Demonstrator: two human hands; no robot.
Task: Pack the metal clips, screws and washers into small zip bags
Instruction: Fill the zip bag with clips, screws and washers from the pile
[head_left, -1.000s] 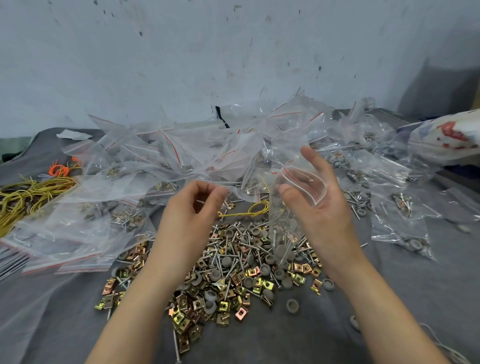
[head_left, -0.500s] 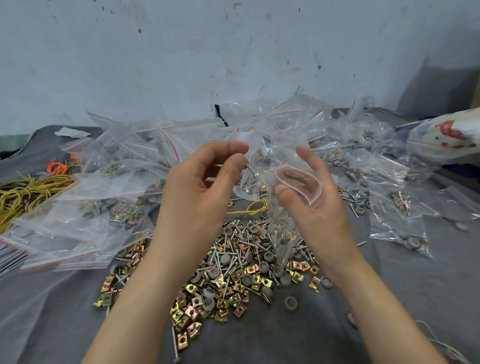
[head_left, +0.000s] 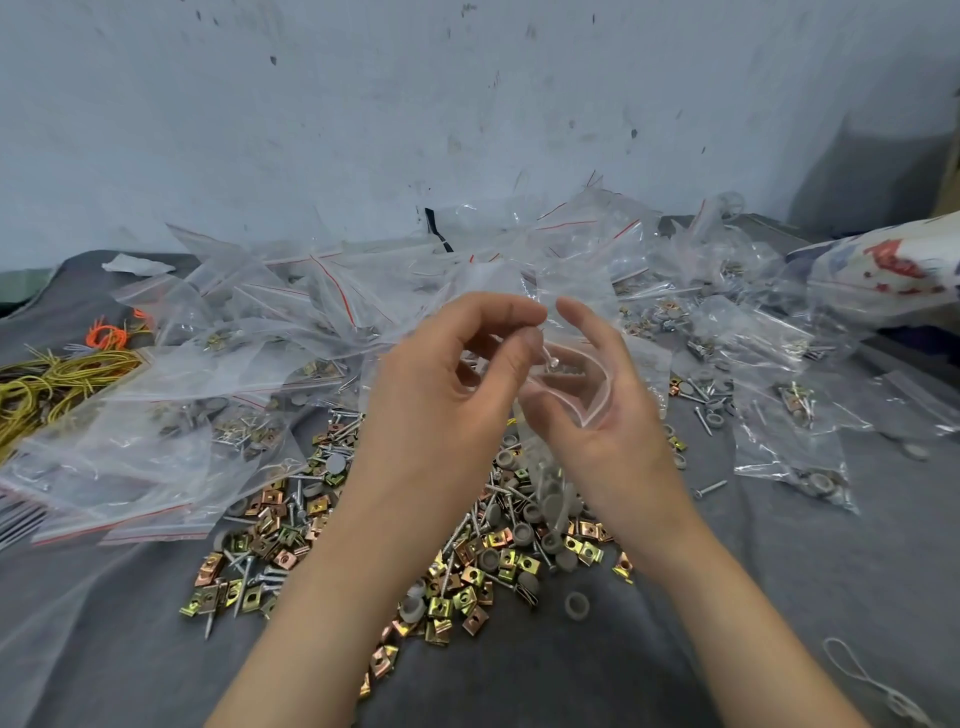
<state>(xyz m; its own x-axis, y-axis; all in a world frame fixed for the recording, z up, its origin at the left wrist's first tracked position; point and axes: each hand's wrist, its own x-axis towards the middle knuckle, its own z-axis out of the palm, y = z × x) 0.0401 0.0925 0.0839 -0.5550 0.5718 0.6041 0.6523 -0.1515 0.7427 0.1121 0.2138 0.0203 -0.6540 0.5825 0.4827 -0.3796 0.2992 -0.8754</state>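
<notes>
While right hand (head_left: 615, 421) holds the zip bag (head_left: 592, 395) open-mouthed, left hand (head_left: 441, 400) pinches a screw (head_left: 549, 359) at its rim; advise releasing only once inside.

Glossy clear plastic zip bags (head_left: 218, 447), shiny brass-toned metal clips (head_left: 470, 577), matt grey washers (head_left: 575, 605), matt grey cloth (head_left: 779, 545).

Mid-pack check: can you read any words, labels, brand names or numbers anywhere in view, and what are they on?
No text can be read anywhere in view.
On the printed bag at the far right: red and blue markings, too blurred to read.
On the zip bag held by the right hand: a red stripe at the mouth, no lettering.
On the piled zip bags: red stripes only.
On the wall: scuff marks, no sign.
</notes>
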